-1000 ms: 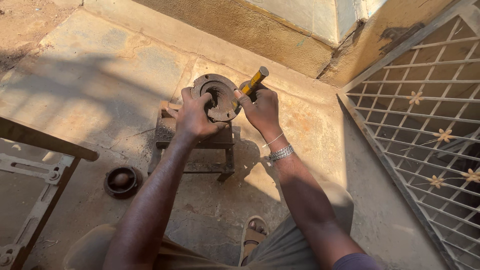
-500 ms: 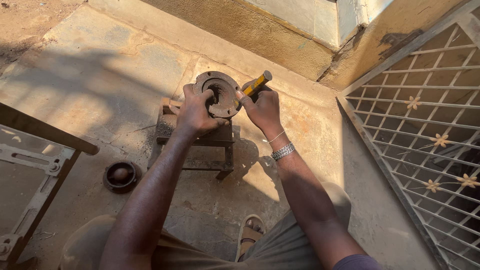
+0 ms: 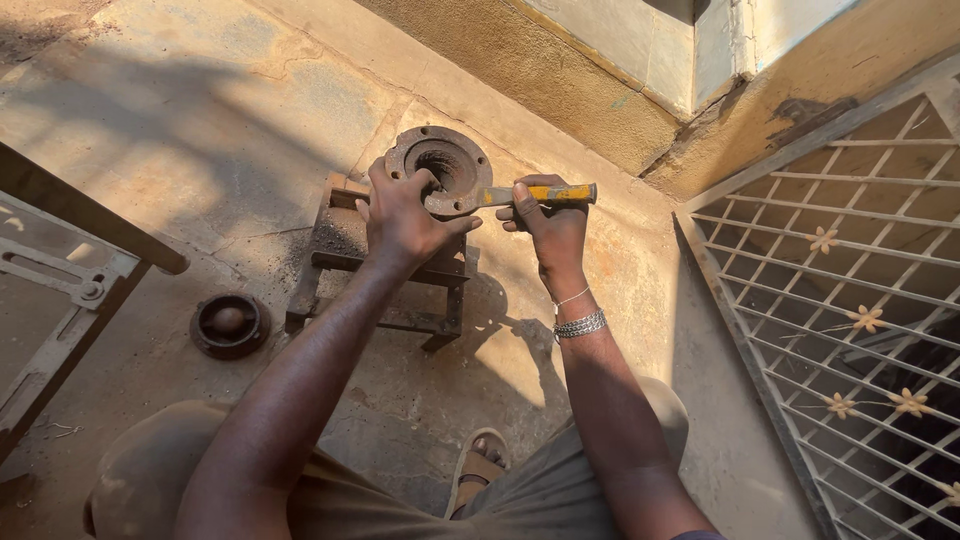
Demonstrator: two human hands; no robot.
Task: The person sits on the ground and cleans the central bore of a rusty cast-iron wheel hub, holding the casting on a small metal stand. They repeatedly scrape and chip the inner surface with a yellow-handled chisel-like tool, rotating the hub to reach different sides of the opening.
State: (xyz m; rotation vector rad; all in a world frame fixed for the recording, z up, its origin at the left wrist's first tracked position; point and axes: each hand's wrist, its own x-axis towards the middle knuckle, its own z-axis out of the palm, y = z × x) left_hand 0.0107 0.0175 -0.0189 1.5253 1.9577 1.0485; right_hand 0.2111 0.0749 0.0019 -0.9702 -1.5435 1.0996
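Lowered since the earlier frame, the tool (image 3: 540,194) now lies level against the hub (image 3: 440,170) on the stand (image 3: 385,265). Right hand (image 3: 555,225) grips the tool; left hand (image 3: 400,215) clasps the hub's rim. Work appears midway; a ring (image 3: 230,325) lies apart.

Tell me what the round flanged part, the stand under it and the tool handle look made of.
Round flanged part: likely cast iron or steel, dull brown and rusty, with bolt holes. Stand: welded steel bars by the look, also rusted. Tool handle in the right hand: yellow, worn, probably plastic or paint; hard to tell.
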